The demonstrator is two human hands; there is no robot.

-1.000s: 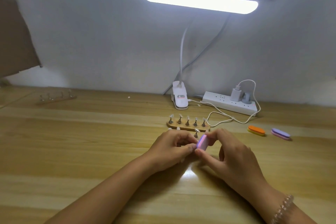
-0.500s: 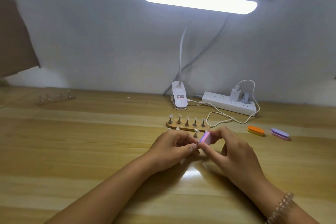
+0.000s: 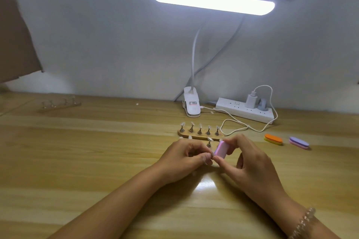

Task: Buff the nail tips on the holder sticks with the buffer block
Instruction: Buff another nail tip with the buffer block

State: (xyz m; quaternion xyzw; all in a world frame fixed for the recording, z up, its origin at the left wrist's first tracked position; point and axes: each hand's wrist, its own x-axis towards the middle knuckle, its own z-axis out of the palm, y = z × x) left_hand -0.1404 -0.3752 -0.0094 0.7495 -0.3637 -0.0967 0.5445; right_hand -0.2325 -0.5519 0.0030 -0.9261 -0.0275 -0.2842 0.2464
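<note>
- Wooden counter [image 3: 97, 151] spreads beneath both my hands.
- My right hand [image 3: 250, 161] pinches the buffer block [image 3: 221, 148]; my left hand [image 3: 182, 159], just left of it, has its grip pinched on what I judge is a holder stick.
- Buffer block's long axis tilts up and away, lower end meeting the left fingertips [image 3: 205, 158].

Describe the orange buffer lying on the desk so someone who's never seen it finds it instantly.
Find the white power strip against the wall on the right of the wooden desk. In front of it two oval buffers lie side by side. Yours is the orange buffer on the left, yellow underneath; the lilac buffer beside it is pink underneath.
</note>
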